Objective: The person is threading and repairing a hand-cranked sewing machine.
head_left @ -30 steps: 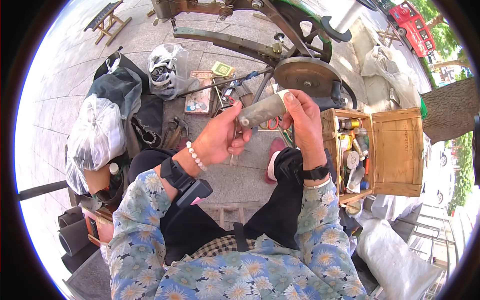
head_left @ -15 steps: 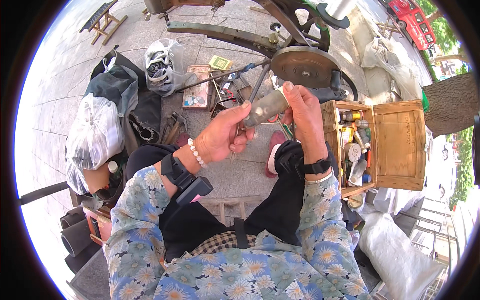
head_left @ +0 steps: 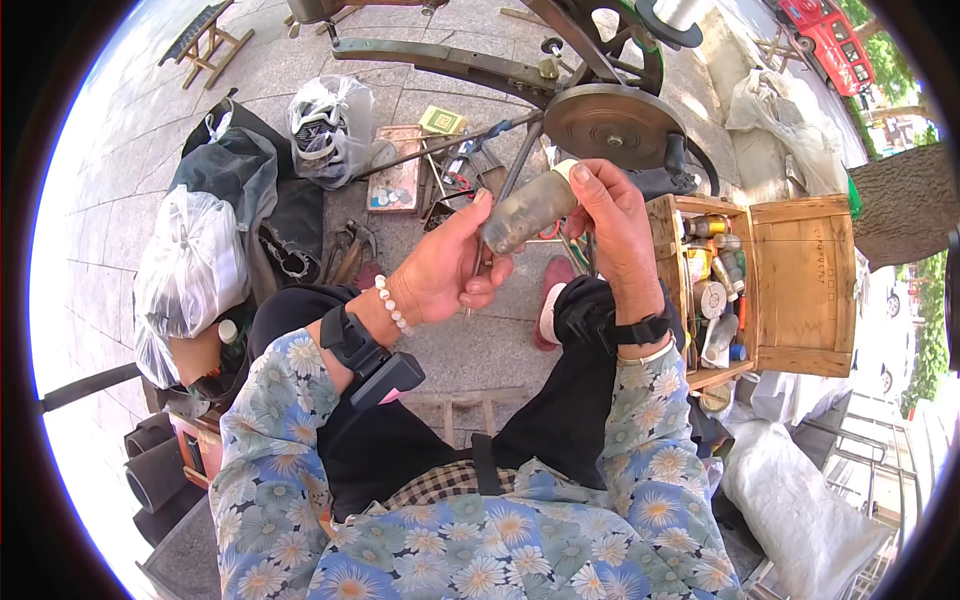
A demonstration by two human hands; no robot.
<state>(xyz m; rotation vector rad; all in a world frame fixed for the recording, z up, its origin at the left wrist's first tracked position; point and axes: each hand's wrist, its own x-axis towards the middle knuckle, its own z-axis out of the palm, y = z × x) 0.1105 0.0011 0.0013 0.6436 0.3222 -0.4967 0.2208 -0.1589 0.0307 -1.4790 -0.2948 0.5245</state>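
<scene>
A small cloudy plastic bottle [head_left: 528, 213] with a pale cap lies tilted between my hands, above my lap. My right hand [head_left: 615, 215] grips it at the capped end, thumb on top. At the bottle's lower end is my left hand [head_left: 445, 262], its thumb raised beside the bottle and its other fingers curled. A thin metal rod [head_left: 477, 262] shows at those curled fingers, its lower tip poking out below; the rest is hidden by the hand. What fills the bottle is too murky to make out.
Ahead stands an iron hand-cranked machine with a round wheel [head_left: 615, 127]. Tools and a coin tray [head_left: 394, 185] lie on the paving. At right is an open wooden box [head_left: 800, 285] of bottles. Bagged shoes [head_left: 330, 135] and a stuffed plastic bag [head_left: 190, 265] sit at left.
The bottle's lower end has swung toward me and a little down, with my right hand turning along. My left thumb has lifted higher beside the bottle.
</scene>
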